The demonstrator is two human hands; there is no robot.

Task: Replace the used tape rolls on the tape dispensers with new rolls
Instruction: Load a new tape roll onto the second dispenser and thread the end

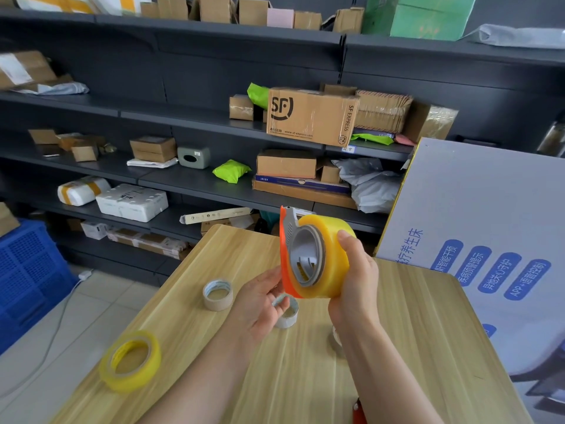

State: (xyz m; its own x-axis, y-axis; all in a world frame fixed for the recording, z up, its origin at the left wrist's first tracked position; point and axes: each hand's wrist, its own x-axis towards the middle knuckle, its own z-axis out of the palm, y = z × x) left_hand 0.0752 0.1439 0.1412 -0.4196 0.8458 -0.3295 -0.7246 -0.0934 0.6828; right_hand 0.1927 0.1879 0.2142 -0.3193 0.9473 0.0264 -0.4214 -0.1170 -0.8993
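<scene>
An orange and grey tape dispenser point(289, 255) is held up above the wooden table point(412, 316), with a full yellow tape roll point(331, 240) seated on its grey hub. My right hand point(356, 276) is wrapped around the roll from the right. My left hand point(263, 296) touches the dispenser's orange lower edge with its fingertips. Two used cardboard cores stand on the table: one core point(217, 294) to the left of my hands, the other core point(287, 313) partly hidden behind my left fingers. A thinner yellow tape roll point(131, 361) lies flat at the table's near left.
Dark shelves point(195, 182) full of cartons and parcels run along the back. A large grey printed box point(489, 240) leans at the right of the table. A blue crate point(27, 270) sits on the floor at left. Something orange point(358, 413) shows at the table's near edge.
</scene>
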